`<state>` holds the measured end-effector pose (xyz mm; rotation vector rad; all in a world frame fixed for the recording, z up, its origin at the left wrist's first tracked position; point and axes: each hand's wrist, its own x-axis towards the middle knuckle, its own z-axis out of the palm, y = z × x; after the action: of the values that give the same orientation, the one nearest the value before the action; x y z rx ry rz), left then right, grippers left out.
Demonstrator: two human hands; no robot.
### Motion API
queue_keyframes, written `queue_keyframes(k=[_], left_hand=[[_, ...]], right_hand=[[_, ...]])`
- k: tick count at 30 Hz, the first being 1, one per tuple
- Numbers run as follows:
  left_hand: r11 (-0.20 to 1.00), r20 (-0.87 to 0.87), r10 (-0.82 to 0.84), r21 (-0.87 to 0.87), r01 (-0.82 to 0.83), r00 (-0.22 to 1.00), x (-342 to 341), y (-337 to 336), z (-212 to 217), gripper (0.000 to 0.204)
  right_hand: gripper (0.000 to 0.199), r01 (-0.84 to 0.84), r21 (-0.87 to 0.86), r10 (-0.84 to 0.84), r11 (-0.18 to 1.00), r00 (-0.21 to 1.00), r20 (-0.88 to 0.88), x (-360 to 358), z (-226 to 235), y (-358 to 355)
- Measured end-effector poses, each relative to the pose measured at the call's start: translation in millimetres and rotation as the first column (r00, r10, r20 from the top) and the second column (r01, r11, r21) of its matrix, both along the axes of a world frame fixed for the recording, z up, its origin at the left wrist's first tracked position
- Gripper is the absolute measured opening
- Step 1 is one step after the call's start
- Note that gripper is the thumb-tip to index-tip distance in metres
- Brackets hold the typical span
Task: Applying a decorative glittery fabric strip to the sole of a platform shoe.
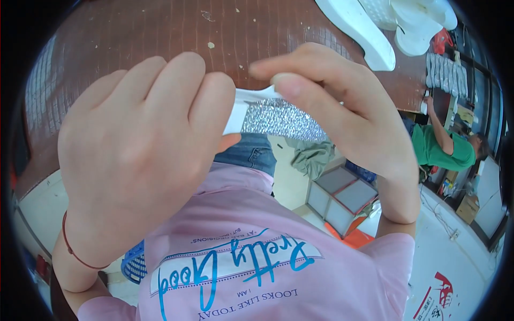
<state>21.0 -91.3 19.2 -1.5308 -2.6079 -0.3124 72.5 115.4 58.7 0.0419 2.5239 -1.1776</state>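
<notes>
Close in front of me is a band-like piece with a silver glitter face (281, 120) and smooth white edging (234, 119). I cannot tell exactly what it is. My left hand (134, 128), with a thin red cord round its wrist, is closed over the white end, and its fist hides that end. My right hand (356, 115) is on the other end, its thumb pressing on the white upper edge. Its index finger sticks out above the thumb, slightly blurred. The far end of the glitter band disappears behind the right palm.
A brown tabletop (160, 32) with pale specks lies beyond my hands. White moulded pieces (369, 37) rest on its far right, near clear plastic packets (448, 76). A person in green (444, 148) is at the right. Below are a grey-panelled box (342, 195), a grey-green cloth (313, 158) and a blue basket (134, 263).
</notes>
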Motion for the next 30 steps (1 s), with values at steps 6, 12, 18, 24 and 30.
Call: queue_keyframes(k=[6, 12, 18, 24, 30], left_hand=[[0.999, 0.019, 0.003, 0.036, -0.004, 1.000, 6, 9, -6, 0.031], [0.989, 0.040, -0.014, 0.147, 0.008, 0.999, 2, 16, -2, 0.031], [0.996, 0.039, -0.023, 0.090, 0.019, 0.999, -4, 9, -4, 0.032], [0.995, 0.072, -0.068, 0.081, 0.062, 0.995, -12, 8, -7, 0.035], [0.984, 0.142, -0.111, 0.151, 0.089, 0.984, -16, 9, -4, 0.039]], right_hand=[[0.005, 0.053, 0.032, -0.058, 0.998, 0.978, 0.201, -2, -1, 1], [0.008, 0.322, -0.104, -0.236, 0.941, 0.844, 0.481, -5, -4, 6], [0.014, 0.049, -0.264, -0.080, 0.963, 0.991, -0.107, 21, -28, 13], [0.018, -0.079, -0.179, 0.033, 0.981, 0.968, -0.250, 16, -12, 12], [0.018, -0.089, -0.097, 0.061, 0.991, 0.963, -0.262, 10, -10, 2]])
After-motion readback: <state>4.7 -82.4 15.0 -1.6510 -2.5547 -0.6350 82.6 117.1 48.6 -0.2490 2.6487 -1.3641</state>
